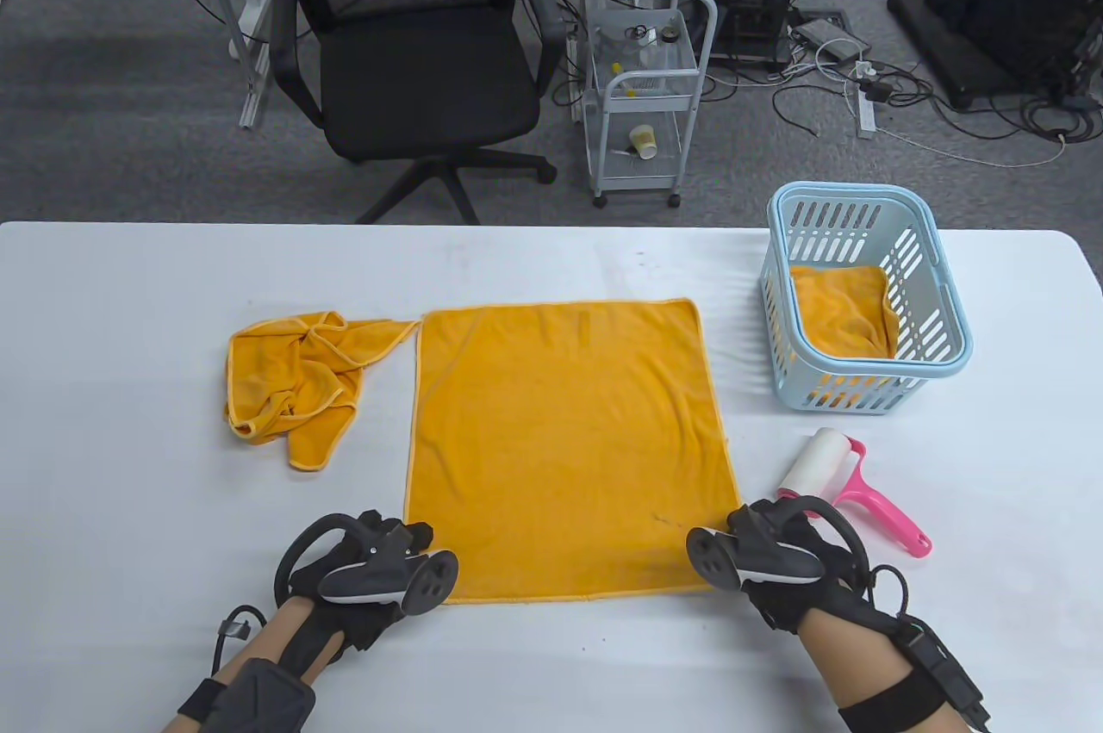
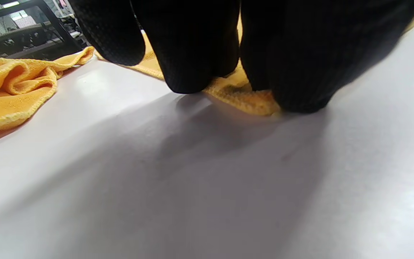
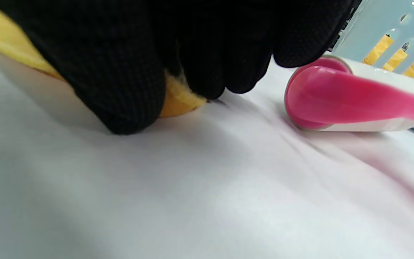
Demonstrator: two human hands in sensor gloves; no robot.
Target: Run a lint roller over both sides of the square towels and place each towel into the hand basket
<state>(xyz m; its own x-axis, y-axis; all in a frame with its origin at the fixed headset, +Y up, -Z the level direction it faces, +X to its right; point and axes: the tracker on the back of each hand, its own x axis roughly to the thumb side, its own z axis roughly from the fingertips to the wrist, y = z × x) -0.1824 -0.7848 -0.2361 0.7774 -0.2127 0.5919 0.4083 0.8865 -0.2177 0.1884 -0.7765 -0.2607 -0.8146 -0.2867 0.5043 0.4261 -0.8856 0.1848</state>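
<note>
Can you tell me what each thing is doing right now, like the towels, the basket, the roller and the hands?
Flat towel: spread out, near corners held.
Crumpled towel: bunched up on the table.
Basket: upright, one towel inside.
Towel in basket: loosely folded.
Lint roller: lying on the table, untouched.
Left hand: pinches the towel's near left corner.
Right hand: pinches the near right corner.

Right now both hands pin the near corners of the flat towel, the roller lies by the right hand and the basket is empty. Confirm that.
Not quite: the basket is not empty. The table view shows an orange towel already inside it. The rest holds: the left hand and right hand pin the near corners of the flat towel, and the roller lies by the right hand.
</note>
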